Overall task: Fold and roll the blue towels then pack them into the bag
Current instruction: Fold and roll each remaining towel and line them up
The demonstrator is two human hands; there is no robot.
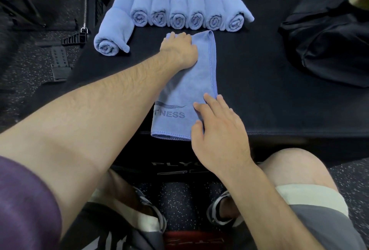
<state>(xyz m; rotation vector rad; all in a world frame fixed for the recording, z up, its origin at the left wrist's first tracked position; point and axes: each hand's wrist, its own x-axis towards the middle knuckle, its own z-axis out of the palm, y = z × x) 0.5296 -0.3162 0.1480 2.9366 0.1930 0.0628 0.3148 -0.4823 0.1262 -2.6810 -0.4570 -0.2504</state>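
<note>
A blue towel (191,82), folded lengthwise into a long strip, lies on the black plyo box (259,82), its near end hanging a little over the front edge. My left hand (179,48) rests flat on the towel's far end. My right hand (217,128) presses with straight fingers on the near right part beside the printed logo. Several rolled blue towels (179,10) stand in a row along the back of the box. One more roll (113,32) lies at the left end. A black bag (329,40) sits on the box's right side.
Speckled rubber gym floor (30,74) surrounds the box. A chain with a padlock (84,29) hangs at the back left beside black equipment parts. My knees and sandalled feet are below the box's front edge.
</note>
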